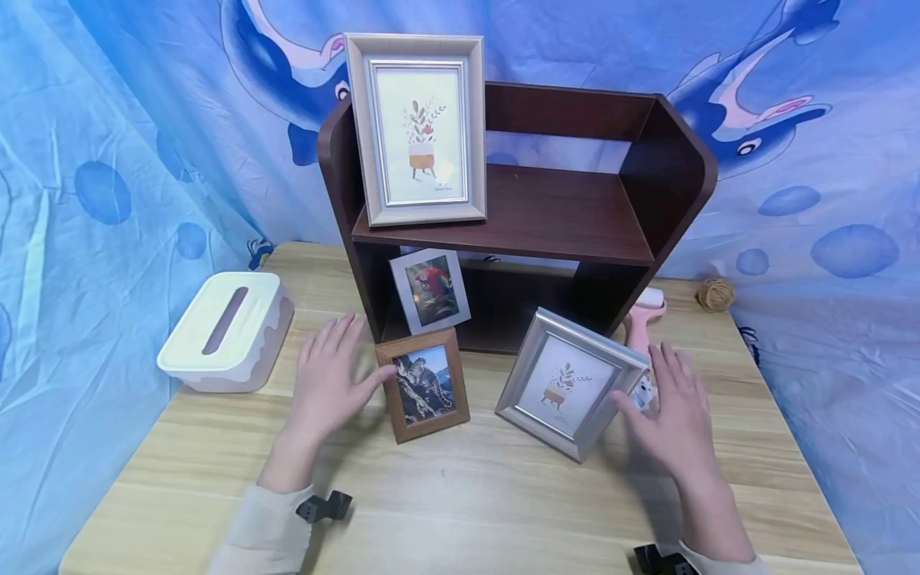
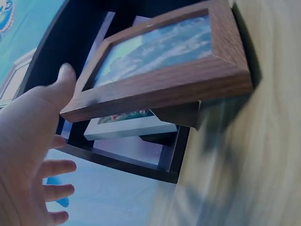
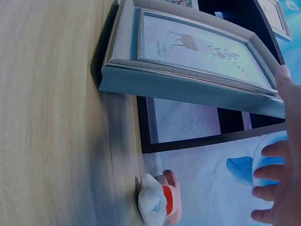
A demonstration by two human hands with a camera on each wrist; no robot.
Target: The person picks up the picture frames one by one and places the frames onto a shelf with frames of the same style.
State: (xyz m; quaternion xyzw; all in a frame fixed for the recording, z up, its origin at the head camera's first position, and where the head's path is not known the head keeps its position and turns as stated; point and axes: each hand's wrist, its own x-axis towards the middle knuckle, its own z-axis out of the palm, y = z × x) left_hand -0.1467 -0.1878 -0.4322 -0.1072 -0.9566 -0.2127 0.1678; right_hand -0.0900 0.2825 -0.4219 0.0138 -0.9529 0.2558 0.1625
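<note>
Fingers spread, my left hand [image 1: 327,387] is beside the small brown wooden photo frame [image 1: 426,385], which shows a spotted cat; its thumb tip overlaps the left edge. In the left wrist view this frame [image 2: 188,77] leans on a back stand. My right hand [image 1: 676,415] is beside a silver photo frame [image 1: 521,379] with a plant picture, thumb at its right edge and the other fingers extended. In the right wrist view that thumb reaches the corner of the silver frame [image 3: 188,92]. Both frames stand tilted on the table, before the shelf.
A dark brown shelf [image 1: 568,212] holds a larger silver frame [image 1: 474,128] on top and a white parrot frame [image 1: 405,287] below. A tissue box [image 1: 266,343] stands left. Behind the right hand are a pink-handled roller [image 1: 637,327], a small white figure [image 1: 643,391] and a twine ball [image 1: 715,295].
</note>
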